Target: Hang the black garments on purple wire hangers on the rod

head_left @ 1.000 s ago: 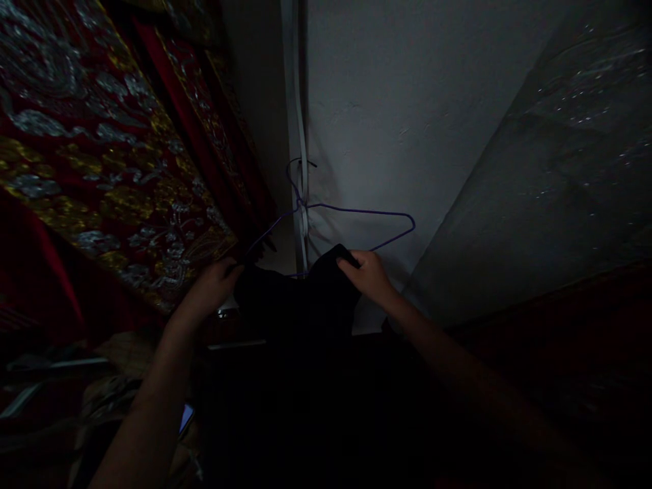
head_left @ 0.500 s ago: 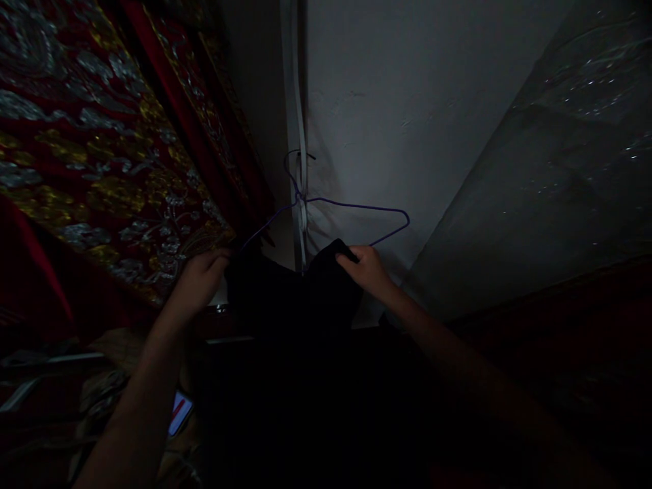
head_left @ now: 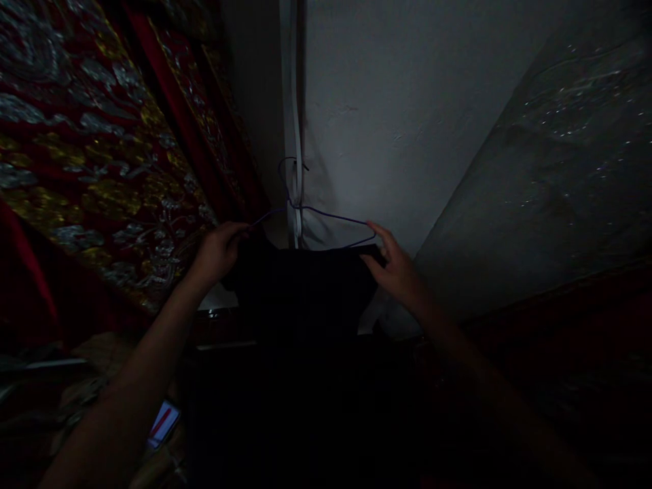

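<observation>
Hanger (head_left: 336,216) btwn L hand (head_left: 218,252) & R hand (head_left: 396,266), dark garment (head_left: 305,292) just below

Head view (only one): hanger is thin purple wire, straight ahead of the person, long axis running crosswise, L to R, R arm sloping down a bit. Hook is up at the pale strip (head_left: 298,102), looks caught on it; exact hold can't be made out. Key relation: hanger's R end vs. garment's upper R edge. R hand is nearest that end: forefinger stretched out to the wire bend, thumb lower, on the cloth; garment edge seems pinched btwn thumb & the other fingers, approx. L hand is clenched on garment's upper L corner, right where the wire's L arm runs into it.

Hidden/unclear: L tip of hanger (behind cloth or fingers, can't tell which); most of the lower bar, bar a short bit near R hand; R hand's rear fingers. Garment is near-black in poor light, so folds, neckline & lower hem are lost, cut-off unknown. Red embroidered cloth (head_left: 96,142) at far L is cropped by the frame. Phone (head_left: 163,422), low L, is partly dim, screen text unreadable.
</observation>
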The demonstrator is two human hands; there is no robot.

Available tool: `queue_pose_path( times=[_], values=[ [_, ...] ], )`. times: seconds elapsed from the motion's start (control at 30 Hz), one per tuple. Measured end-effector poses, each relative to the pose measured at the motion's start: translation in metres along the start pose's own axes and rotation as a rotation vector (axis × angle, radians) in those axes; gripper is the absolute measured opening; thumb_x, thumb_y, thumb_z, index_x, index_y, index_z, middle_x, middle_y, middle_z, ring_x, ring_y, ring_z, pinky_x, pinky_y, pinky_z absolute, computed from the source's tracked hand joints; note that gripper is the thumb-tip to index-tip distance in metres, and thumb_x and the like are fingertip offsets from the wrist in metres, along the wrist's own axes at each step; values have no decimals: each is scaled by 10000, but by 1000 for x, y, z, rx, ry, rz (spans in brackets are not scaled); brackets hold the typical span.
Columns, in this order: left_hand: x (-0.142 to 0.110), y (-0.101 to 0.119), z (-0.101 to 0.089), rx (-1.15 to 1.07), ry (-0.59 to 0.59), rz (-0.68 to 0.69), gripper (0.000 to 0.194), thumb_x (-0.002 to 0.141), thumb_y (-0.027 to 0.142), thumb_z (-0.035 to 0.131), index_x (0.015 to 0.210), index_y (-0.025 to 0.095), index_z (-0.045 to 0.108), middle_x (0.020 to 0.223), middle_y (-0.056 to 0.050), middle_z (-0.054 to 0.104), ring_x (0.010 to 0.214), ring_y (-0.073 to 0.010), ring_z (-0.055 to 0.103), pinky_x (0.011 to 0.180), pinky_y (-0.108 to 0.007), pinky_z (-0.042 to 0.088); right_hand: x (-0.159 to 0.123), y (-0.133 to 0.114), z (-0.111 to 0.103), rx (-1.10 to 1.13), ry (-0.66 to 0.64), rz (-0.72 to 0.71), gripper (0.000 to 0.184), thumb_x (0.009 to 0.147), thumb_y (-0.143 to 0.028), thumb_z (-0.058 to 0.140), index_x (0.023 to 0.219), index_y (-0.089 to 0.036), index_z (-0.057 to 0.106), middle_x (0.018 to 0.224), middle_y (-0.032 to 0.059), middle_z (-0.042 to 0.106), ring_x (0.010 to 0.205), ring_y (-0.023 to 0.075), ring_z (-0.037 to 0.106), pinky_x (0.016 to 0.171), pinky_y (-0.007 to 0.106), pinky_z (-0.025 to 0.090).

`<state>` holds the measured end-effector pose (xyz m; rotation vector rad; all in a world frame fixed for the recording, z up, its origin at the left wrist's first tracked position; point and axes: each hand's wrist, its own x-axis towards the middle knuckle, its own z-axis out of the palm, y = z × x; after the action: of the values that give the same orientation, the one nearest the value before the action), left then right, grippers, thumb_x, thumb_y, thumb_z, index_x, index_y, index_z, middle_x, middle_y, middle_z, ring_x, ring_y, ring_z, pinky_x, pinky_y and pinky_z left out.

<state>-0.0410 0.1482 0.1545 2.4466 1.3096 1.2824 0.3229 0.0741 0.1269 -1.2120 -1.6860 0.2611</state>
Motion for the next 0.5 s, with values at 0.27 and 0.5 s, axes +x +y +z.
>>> queue_pose_path(
  times=[0.27,0.5],
  values=[
    [1,12,-16,26,63,45,227,895,230,498,996,199,699,1102,-81,664,1090,-245,612,1036,-394,456,55,21,-52,172,-382,174,332,805,-475,702,865,-151,748,799,68,738,731,224,680,652,350,545],
    [-2,4,-10,-120,72,-179,355,934,415,513,1192,196,622,1128,-60,699,1050,-232,642,944,-332,489,64,-8,-34,313,-293,260,378,880,-516,669,865,-143,730,767,57,717,646,188,655,603,328,542]
  ],
)
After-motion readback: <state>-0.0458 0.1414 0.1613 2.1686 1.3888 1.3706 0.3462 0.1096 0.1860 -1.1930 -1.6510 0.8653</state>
